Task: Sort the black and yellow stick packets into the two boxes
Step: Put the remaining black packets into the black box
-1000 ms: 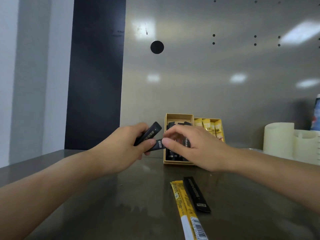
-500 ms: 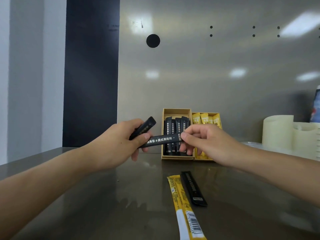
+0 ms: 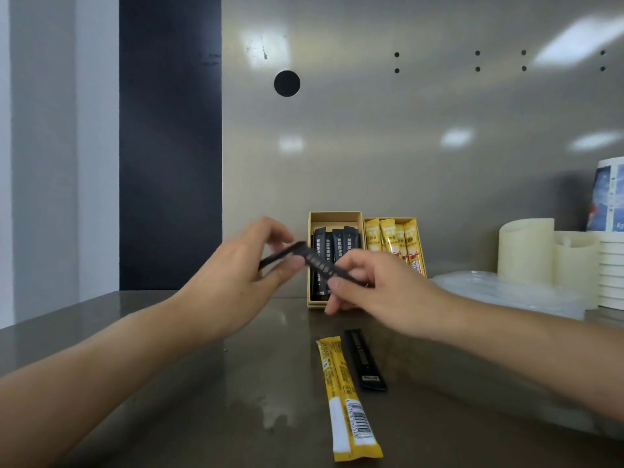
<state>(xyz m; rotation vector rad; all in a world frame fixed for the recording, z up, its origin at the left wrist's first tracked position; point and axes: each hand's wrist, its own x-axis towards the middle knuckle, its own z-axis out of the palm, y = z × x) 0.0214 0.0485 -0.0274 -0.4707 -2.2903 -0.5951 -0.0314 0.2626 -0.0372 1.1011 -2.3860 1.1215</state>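
Landmark: left box, open cardboard, at the back of the table against the metal wall panel. Boxed black packets stand upright in a row inside it. Right box touches its right side and holds boxed yellow packets, also upright

Left hand: in the air just left of the left box. Thumb and fingers pinch the first black packet, which tilts upward toward the box

Right hand: directly in front of the left box, hiding its lower right corner. Thumb and forefinger pinch the second black packet, the other fingers curled below. This packet slants down to the right across the box front

Both held packets are motion-blurred. Their upper ends meet at the box's left wall; touching or not, cannot tell

Flat on the table, well in front of the left box: loose black packet, with loose yellow packet just beside it on its left, barcode end nearest the camera

Right of the left box, past the right box: clear plastic sheet, cream cylinders, stacked paper cups. Above and left of the left box: round hole in the panel
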